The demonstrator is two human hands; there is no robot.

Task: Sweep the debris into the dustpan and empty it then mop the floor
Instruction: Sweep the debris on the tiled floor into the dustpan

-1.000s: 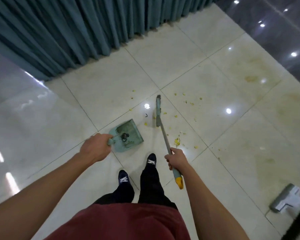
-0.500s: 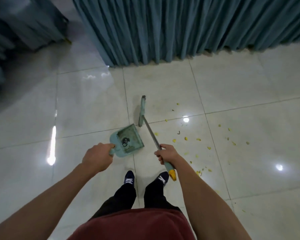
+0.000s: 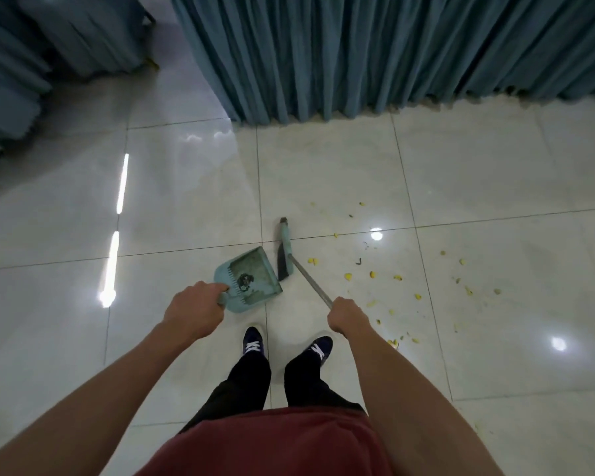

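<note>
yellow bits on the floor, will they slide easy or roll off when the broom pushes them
The yellow bits look small and dry, so probably light and easily pushed. The tile floor is glossy, so they may skid and scatter. Their irregular shapes suggest little rolling.

no readable text, label, brand or number anywhere, white marks on the dark shoes (image 3: 253,342) too blurred to read

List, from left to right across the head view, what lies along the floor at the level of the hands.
Bright light streak → left hand → dustpan → broom head → right hand → scattered yellow debris.
</note>
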